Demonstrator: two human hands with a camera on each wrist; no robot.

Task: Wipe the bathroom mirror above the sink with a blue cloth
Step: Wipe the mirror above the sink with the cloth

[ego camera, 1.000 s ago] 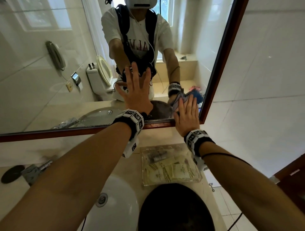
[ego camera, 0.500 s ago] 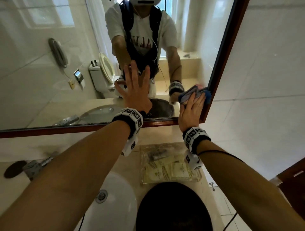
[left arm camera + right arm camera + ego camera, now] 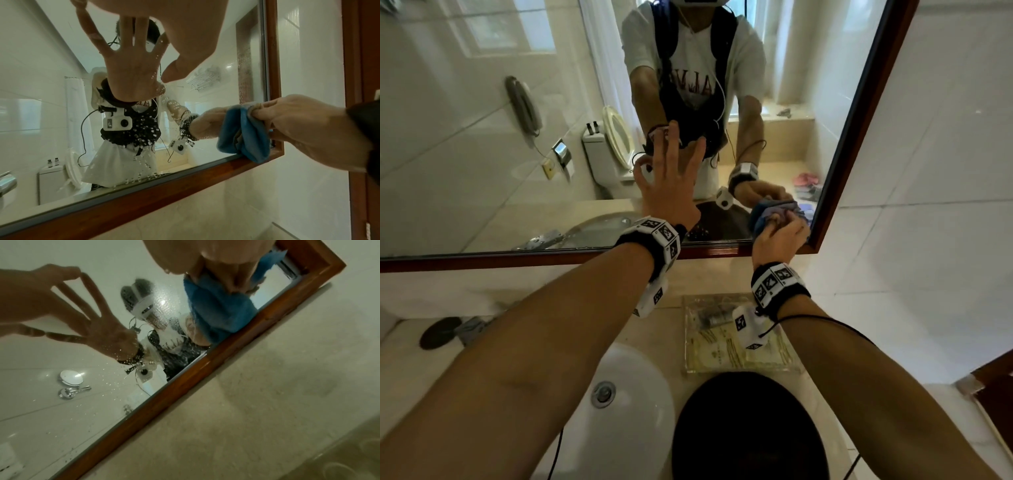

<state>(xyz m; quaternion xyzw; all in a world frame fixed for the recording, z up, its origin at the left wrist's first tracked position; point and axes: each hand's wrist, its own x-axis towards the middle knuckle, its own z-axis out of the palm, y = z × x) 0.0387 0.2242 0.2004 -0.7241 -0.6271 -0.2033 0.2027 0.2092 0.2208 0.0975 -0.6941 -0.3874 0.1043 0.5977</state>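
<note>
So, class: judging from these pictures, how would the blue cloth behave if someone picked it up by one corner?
The blue cloth would probably hang limp: it bunches in soft folds in the right hand. It looks light, since fingertips alone hold it. Its fuzzy pile suggests it would grip rather than slip against the mirror.

Half a second ago our right hand [image 3: 779,240] lay with straight fingers over the blue cloth [image 3: 774,214], pressing it flat on the mirror [image 3: 482,137] higher up along the right side of its wooden frame [image 3: 856,130]. Now our fingers [image 3: 265,105] are curled round the cloth, bunching it into thick folds, and the hand has dropped to the mirror's bottom right corner, where the cloth touches the lower frame rail. A second ago the hand was also low, but flat. Our left hand [image 3: 671,181] has spread its fingers wider on the glass, and our view has tipped slightly lower.
</note>
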